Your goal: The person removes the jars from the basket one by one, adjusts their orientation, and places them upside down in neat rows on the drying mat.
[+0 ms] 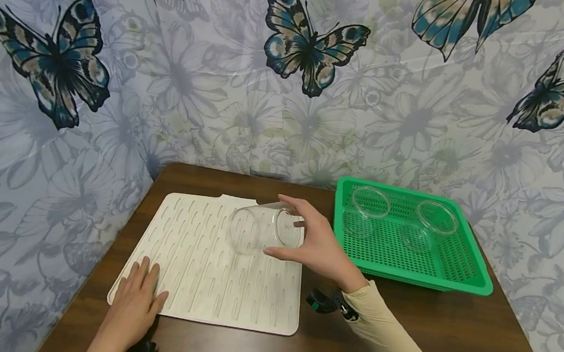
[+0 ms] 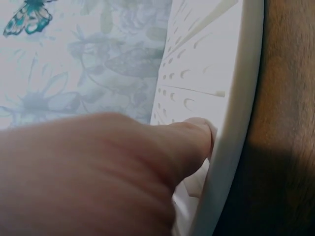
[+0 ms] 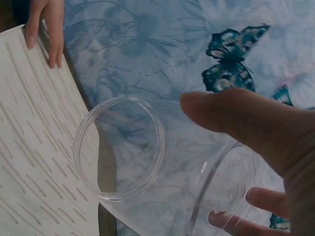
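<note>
My right hand (image 1: 320, 243) grips a clear cup (image 1: 261, 230) by its base end, thumb on one side and fingers on the other. The cup is tipped on its side over the white ridged drying mat (image 1: 212, 300), its mouth facing left. In the right wrist view the round rim of the cup (image 3: 162, 147) points away from my palm, and raised lettering shows on its base. My left hand (image 1: 131, 303) rests on the mat's front left corner, fingers extended. The left wrist view shows the thumb (image 2: 189, 140) against the mat's raised edge (image 2: 248, 93).
A green perforated basket (image 1: 456, 281) stands right of the mat. Inside it are two more clear cups, a left one (image 1: 371, 202) and a right one (image 1: 436, 217), both upright. The brown wooden table (image 1: 222, 350) meets a butterfly-patterned cloth (image 1: 205, 116) behind.
</note>
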`<state>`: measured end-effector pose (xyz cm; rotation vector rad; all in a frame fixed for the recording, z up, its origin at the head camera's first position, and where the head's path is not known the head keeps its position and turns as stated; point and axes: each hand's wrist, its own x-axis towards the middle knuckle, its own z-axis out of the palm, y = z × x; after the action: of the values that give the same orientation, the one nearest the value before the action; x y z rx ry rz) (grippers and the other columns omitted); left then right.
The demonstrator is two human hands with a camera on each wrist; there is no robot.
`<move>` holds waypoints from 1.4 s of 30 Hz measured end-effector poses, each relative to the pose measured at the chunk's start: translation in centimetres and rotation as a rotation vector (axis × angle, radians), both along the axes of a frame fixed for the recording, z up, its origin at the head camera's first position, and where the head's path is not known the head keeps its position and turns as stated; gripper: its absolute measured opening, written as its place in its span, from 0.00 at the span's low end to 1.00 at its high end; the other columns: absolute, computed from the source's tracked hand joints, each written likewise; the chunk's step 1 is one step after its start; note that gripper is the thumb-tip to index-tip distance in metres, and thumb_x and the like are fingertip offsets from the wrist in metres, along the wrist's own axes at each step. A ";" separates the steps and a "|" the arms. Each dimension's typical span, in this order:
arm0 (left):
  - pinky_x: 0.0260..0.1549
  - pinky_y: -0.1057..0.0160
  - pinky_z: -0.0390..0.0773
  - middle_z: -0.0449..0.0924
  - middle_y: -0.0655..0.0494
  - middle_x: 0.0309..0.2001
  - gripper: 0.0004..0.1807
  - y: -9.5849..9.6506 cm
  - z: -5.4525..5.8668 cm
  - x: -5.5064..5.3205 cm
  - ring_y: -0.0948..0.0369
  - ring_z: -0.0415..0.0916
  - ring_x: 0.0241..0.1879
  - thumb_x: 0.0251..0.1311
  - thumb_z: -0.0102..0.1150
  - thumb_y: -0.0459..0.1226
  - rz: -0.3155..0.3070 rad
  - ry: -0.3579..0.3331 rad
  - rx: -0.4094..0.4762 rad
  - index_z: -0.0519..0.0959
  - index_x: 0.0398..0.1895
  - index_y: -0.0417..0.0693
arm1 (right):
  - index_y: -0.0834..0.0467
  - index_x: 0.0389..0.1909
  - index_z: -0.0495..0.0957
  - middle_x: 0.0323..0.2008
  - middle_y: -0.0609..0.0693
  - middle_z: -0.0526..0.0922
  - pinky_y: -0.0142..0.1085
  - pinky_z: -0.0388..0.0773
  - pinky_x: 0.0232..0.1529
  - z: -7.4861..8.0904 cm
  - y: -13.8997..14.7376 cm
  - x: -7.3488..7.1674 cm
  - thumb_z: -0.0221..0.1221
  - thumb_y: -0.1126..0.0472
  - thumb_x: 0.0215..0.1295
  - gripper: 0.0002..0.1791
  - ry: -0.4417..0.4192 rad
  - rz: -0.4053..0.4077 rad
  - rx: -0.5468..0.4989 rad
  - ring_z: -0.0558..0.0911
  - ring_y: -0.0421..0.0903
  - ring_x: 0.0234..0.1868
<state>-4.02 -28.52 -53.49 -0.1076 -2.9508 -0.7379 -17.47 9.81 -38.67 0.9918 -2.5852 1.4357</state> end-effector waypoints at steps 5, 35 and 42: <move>0.68 0.16 0.50 0.49 0.14 0.79 0.37 0.0 0.7 0.2 0.18 0.45 0.77 0.75 0.66 0.36 0.011 -0.030 -0.003 0.64 0.75 0.19 | 0.54 0.84 0.66 0.74 0.51 0.75 0.51 0.79 0.66 0.7 -2.9 -1.8 0.85 0.51 0.56 0.57 0.074 0.054 0.083 0.77 0.55 0.70; 0.67 0.16 0.54 0.54 0.17 0.79 0.36 -0.5 0.3 0.0 0.20 0.49 0.77 0.77 0.65 0.40 0.011 0.063 0.007 0.66 0.76 0.22 | 0.52 0.85 0.65 0.77 0.53 0.74 0.39 0.78 0.67 1.3 -21.8 -8.6 0.82 0.42 0.59 0.57 0.124 0.148 0.580 0.76 0.52 0.74; 0.68 0.16 0.52 0.51 0.18 0.81 0.37 -0.7 -1.0 -0.1 0.21 0.47 0.79 0.77 0.65 0.39 0.010 0.054 0.024 0.64 0.77 0.23 | 0.51 0.85 0.65 0.76 0.51 0.76 0.38 0.78 0.67 0.6 -24.4 -9.0 0.80 0.39 0.61 0.56 0.129 0.115 0.670 0.75 0.50 0.75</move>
<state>-4.15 -29.26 -54.51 -0.1088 -2.8880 -0.7568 -26.46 -14.59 -38.02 1.2431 -2.9954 0.4648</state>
